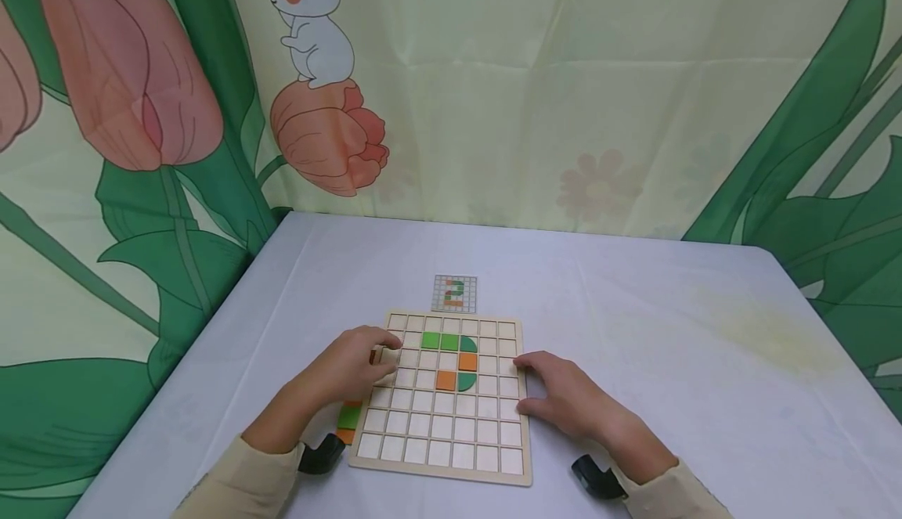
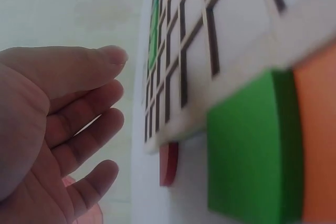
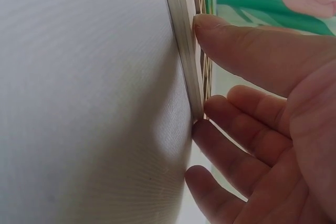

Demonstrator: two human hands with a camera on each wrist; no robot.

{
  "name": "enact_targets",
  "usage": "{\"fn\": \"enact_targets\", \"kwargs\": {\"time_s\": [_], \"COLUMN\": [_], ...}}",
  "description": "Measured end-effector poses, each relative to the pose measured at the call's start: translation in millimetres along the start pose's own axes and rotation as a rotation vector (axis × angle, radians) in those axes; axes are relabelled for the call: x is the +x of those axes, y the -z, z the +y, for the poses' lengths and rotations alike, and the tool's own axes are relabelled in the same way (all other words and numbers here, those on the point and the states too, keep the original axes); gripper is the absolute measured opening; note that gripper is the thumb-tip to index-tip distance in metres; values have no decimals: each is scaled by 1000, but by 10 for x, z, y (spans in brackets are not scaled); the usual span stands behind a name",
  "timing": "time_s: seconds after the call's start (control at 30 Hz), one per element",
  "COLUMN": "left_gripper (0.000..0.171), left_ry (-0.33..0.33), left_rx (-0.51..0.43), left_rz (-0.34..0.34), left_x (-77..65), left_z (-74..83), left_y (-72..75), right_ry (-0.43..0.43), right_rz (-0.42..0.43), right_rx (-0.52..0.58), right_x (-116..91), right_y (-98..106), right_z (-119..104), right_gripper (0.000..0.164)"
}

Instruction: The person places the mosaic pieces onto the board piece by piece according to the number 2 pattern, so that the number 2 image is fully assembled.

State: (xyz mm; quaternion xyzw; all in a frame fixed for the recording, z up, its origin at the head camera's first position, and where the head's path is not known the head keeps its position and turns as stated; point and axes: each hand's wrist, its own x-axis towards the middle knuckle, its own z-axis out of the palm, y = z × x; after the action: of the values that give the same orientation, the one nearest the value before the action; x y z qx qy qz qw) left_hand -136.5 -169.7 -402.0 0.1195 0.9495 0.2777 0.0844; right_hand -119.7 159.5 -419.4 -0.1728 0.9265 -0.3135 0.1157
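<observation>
A wooden grid board lies on the table. In its upper half are light green squares, orange squares and dark green rounded pieces. My left hand is over the board's upper left edge, thumb and fingers apart; the left wrist view shows nothing between them. Loose pieces lie by that edge: a green block, an orange block and a red piece. At the right edge, my right hand touches the board's side with relaxed thumb and fingertips.
Just beyond the board lies a small pattern card with a coloured figure on a grid. A white cloth covers the table. Behind it hangs a printed curtain with flowers. Black devices sit at both wrists.
</observation>
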Motion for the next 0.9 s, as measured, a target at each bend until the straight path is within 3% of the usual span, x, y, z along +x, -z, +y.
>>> {"fn": "enact_targets", "kwargs": {"time_s": [0.13, 0.33, 0.6, 0.9], "left_gripper": [25, 30, 28, 24], "left_ry": [23, -15, 78, 92], "left_rx": [-3, 32, 23, 18], "left_rz": [19, 31, 27, 44], "left_x": [-26, -14, 3, 23], "left_z": [-114, -240, -314, -376], "left_y": [31, 80, 97, 80], "right_ry": [-6, -19, -26, -23], "right_rz": [-1, -1, -6, -4], "right_rx": [-1, -8, -19, -19], "right_x": [-3, -7, 6, 7], "right_y": [3, 2, -12, -14], "right_z": [-3, -9, -25, -20], "right_gripper": [56, 56, 57, 57]}}
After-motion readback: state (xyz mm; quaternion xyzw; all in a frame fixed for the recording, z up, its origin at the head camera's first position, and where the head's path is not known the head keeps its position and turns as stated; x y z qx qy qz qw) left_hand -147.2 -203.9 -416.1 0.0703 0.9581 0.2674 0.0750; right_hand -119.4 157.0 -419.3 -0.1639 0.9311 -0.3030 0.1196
